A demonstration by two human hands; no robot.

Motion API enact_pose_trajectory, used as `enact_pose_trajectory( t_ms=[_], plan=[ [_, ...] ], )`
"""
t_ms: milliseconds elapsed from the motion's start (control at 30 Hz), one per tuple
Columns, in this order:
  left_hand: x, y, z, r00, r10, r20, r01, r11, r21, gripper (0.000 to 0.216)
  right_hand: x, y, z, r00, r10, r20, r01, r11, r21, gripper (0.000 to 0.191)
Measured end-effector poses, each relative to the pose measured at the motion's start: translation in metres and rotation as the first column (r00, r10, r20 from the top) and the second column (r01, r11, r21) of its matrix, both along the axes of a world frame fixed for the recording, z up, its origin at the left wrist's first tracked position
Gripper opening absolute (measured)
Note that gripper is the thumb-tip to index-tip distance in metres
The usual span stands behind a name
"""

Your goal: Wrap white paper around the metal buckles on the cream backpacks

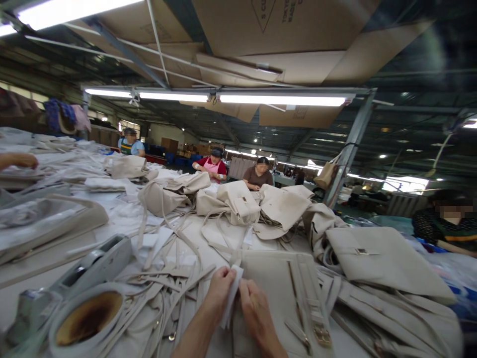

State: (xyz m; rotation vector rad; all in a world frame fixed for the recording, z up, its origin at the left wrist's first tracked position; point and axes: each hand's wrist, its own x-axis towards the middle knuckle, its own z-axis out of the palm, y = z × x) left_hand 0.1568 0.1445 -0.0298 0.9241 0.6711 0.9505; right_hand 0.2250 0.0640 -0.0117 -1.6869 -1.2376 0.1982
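My left hand (220,288) and my right hand (252,301) meet at the bottom middle, both pinched on a small white strip of paper or tape (231,293) held upright between them. Under my hands lies a flat cream bag (276,278) with straps and a gold buckle (321,334). Loose cream straps (171,283) spread out to the left of my hands.
A tape dispenser (93,266) and a big tape roll (87,318) sit at the lower left. Several cream bags (238,201) are piled across the long table. Another flat bag (380,258) lies right. Several co-workers (213,164) sit at the far end; one person (447,223) sits right.
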Motion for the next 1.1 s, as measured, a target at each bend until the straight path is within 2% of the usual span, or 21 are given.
enact_pose_trajectory(
  t_ms=[100, 167, 333, 400, 533, 733, 800, 900, 967, 1100],
  plan=[
    [-0.002, 0.0, 0.005, 0.998, 0.056, -0.033, -0.055, 0.998, 0.033, 0.023, 0.007, 0.013, 0.016, 0.961, 0.043, -0.274, -0.06, 0.997, -0.055, 0.036],
    [-0.006, -0.003, 0.011, 0.999, 0.022, -0.049, -0.022, 1.0, 0.012, 0.021, 0.009, 0.021, 0.024, 0.913, 0.101, -0.395, -0.133, 0.99, -0.054, 0.031],
    [-0.016, -0.01, 0.033, 0.991, -0.132, -0.025, 0.126, 0.977, -0.173, 0.016, 0.015, 0.025, 0.035, 0.861, 0.12, -0.494, -0.195, 0.975, -0.103, 0.018],
    [-0.013, -0.009, 0.038, 0.987, -0.162, -0.018, 0.155, 0.966, -0.205, 0.014, 0.02, 0.026, 0.034, 0.865, 0.099, -0.492, -0.176, 0.978, -0.111, 0.013],
    [-0.006, -0.016, 0.039, 0.994, -0.1, -0.04, 0.087, 0.966, -0.245, 0.016, 0.025, 0.029, 0.027, 0.907, 0.04, -0.419, -0.105, 0.986, -0.132, 0.015],
    [-0.004, -0.02, 0.037, 0.995, -0.086, -0.053, 0.074, 0.978, -0.195, 0.018, 0.027, 0.034, 0.029, 0.972, 0.0, -0.236, -0.031, 0.991, -0.129, 0.017],
    [-0.004, -0.018, 0.038, 0.992, -0.125, 0.005, 0.123, 0.966, -0.225, 0.023, 0.028, 0.034, 0.032, 0.974, 0.003, -0.225, -0.036, 0.989, -0.145, 0.018],
    [-0.006, -0.016, 0.039, 0.963, -0.247, 0.106, 0.267, 0.921, -0.283, 0.034, 0.027, 0.03, 0.034, 0.973, 0.025, -0.229, -0.066, 0.982, -0.177, 0.016],
    [-0.005, -0.017, 0.037, 0.954, -0.268, 0.134, 0.296, 0.912, -0.283, 0.034, 0.025, 0.028, 0.034, 0.977, 0.026, -0.21, -0.066, 0.98, -0.187, 0.016],
    [-0.001, -0.021, 0.03, 0.991, -0.128, 0.036, 0.132, 0.967, -0.219, 0.022, 0.017, 0.024, 0.039, 0.996, -0.058, -0.074, 0.044, 0.983, -0.179, 0.015]
  ],
)
